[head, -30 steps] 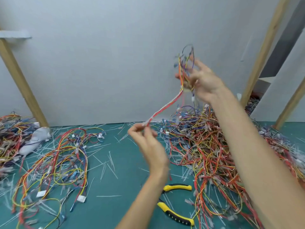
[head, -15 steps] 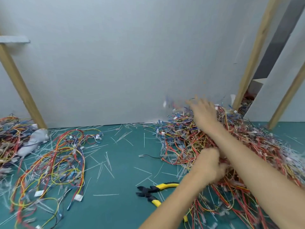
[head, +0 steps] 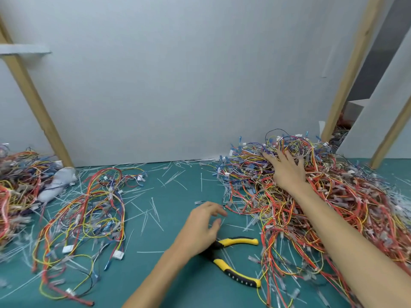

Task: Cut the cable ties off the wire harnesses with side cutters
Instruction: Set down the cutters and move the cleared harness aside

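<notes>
Far left: a tangled heap of coloured wires (head: 16,183) beside a white cloth bundle (head: 55,185). Right of that, on the green mat (head: 195,292), a loose spread of wire harnesses (head: 89,218) in red, yellow and blue, with white connectors. Across the middle of the mat, scattered clipped cable ties (head: 153,207), thin and white. Near centre, the left hand (head: 202,227): now drawn back out of the big pile, no longer a fist among the wires as half a second ago, fingers loosely spread, holding nothing, poised over the mat. Just beneath and right of it, yellow-handled side cutters (head: 233,273), flat on the mat, handles apart, head now hidden under the palm. Further right and farther off, the right hand (head: 287,172), still flat on top of the large harness pile (head: 344,207), fingers splayed wide, gripping nothing.
</notes>
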